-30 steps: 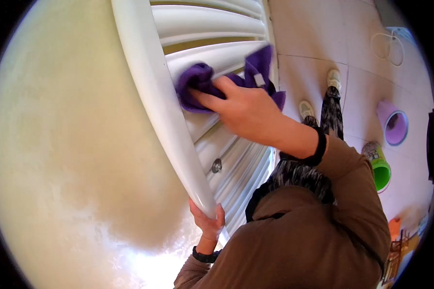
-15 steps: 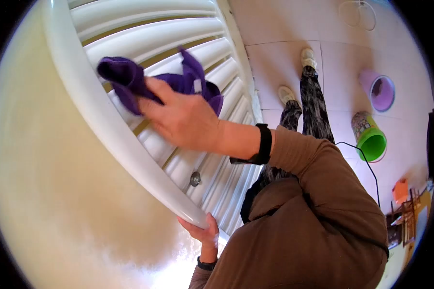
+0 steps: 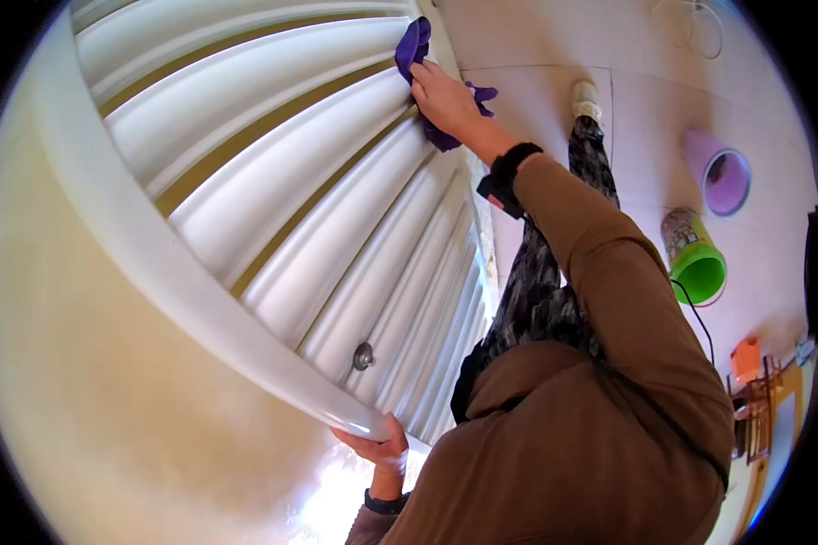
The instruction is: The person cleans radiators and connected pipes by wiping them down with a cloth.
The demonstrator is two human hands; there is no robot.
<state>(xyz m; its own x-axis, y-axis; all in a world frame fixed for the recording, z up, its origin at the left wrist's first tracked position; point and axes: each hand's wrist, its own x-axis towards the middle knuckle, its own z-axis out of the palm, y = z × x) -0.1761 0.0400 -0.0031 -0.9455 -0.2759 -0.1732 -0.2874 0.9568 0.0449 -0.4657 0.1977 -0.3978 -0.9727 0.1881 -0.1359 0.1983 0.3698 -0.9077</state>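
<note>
A white slatted frame (image 3: 291, 159) with a smooth curved edge rail fills the left and middle of the view. My right hand (image 3: 445, 98) is closed on a purple cloth (image 3: 413, 45) at the far ends of the slats, by the opposite side rail. Parts of the cloth hang out on both sides of the fingers. Near the bottom, my left hand (image 3: 382, 445) grips the end of the curved rail. A round metal knob (image 3: 363, 356) sits between the slats above it.
A purple bin (image 3: 723, 177) and a green container (image 3: 697, 271) stand on the tiled floor (image 3: 645, 118) at the right. A white cable loop (image 3: 700, 32) lies at the top right. An orange object (image 3: 746, 360) is near wooden furniture (image 3: 762, 409).
My right hand has carried the purple cloth across the slats, from near the curved rail to the far side rail. My left hand keeps its hold. The view has shifted.
</note>
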